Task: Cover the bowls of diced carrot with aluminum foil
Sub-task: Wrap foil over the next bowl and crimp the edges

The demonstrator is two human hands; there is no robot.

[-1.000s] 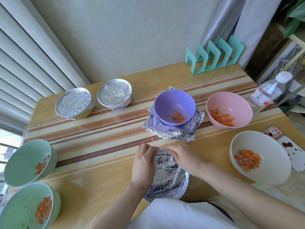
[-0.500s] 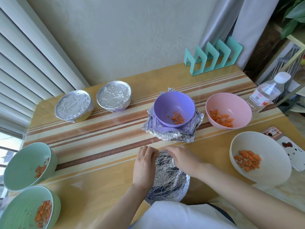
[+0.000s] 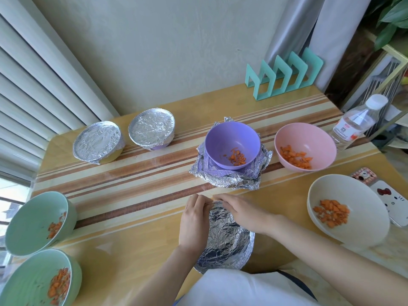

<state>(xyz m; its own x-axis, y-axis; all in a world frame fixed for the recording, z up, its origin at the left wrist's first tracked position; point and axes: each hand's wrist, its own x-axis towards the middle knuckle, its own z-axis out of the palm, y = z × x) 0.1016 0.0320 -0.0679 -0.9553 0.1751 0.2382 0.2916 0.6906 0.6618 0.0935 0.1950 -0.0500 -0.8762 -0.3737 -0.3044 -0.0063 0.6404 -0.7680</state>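
A foil-covered bowl (image 3: 223, 241) stands at the table's near edge. My left hand (image 3: 193, 221) lies along its left rim and my right hand (image 3: 239, 212) along its far right rim; both press the foil down over the far edge with curled fingertips. Two foil-covered bowls (image 3: 97, 143) (image 3: 151, 131) stand at the back left. A purple bowl (image 3: 231, 149) with diced carrot sits uncovered on crumpled foil sheets (image 3: 223, 180). A pink bowl (image 3: 304, 149), a white bowl (image 3: 346, 210) and two green bowls (image 3: 37, 221) (image 3: 37, 281) hold carrot, uncovered.
A teal rack (image 3: 284, 76) stands at the back of the wooden striped table (image 3: 132, 180). A plastic water bottle (image 3: 357, 120) is at the right edge, and a phone case (image 3: 390, 199) lies beside the white bowl. Window blinds run along the left.
Both hands have stayed on the near bowl's far rim, shifting slightly as they work the foil. The view has tilted a little.
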